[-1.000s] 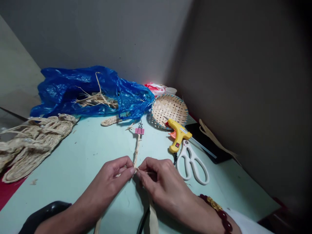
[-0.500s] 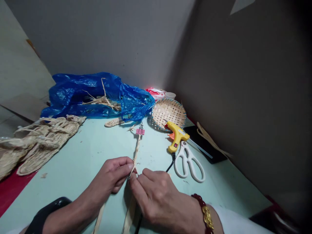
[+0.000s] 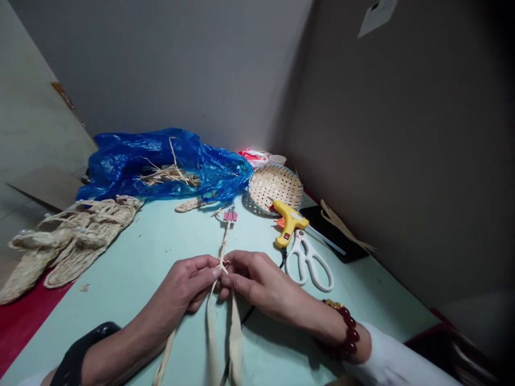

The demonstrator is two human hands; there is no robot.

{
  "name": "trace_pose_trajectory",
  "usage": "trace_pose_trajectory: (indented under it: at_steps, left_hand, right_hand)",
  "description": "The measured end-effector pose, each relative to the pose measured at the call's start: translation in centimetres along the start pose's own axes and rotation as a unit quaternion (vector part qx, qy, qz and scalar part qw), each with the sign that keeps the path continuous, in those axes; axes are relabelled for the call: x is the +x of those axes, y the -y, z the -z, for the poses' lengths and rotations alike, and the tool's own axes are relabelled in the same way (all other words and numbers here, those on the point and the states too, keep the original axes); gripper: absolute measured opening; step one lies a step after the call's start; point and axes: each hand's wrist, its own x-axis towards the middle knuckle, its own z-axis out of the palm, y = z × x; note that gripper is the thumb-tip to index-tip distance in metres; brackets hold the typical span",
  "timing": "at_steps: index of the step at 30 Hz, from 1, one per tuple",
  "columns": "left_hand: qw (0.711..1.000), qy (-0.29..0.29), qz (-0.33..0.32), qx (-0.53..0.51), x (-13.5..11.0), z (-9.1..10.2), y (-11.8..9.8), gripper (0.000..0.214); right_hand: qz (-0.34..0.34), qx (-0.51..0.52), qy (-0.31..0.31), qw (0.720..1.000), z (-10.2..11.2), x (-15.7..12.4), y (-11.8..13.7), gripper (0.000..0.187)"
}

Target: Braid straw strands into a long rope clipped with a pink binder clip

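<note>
Straw cord (image 3: 226, 242), anchored by a pink clip (image 3: 229, 216), is pinched at lower centre by fingers (image 3: 211, 275) of left hand (image 3: 187, 284) and right hand (image 3: 261, 276); even tension is advised.

No readable text or numbers.

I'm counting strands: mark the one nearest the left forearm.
The leftmost strand at the bottom, emerging under the left forearm; the middle strand and right strand show below the fingertips.
</note>
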Motion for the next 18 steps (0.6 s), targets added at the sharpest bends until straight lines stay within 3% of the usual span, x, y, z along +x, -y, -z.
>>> trace_pose_trajectory:
  at_steps: [6,13,18]
  left_hand:
    - [0.993,-0.031,-0.023,0.110,-0.8,-0.2,-0.6,0.025]
    - [0.984,-0.044,-0.039,0.167,-1.2,-0.7,-0.1,0.026]
    - [0.981,-0.049,-0.032,0.187,-1.5,-0.7,-0.2,0.031]
  right_hand:
    - [-0.030,0.065,0.008,0.997,-0.1,0.4,-0.4,0.017]
    - [-0.066,0.115,-0.105,0.985,-0.7,0.8,0.4,0.015]
    - [-0.049,0.107,-0.136,0.984,-1.2,0.6,0.2,0.017]
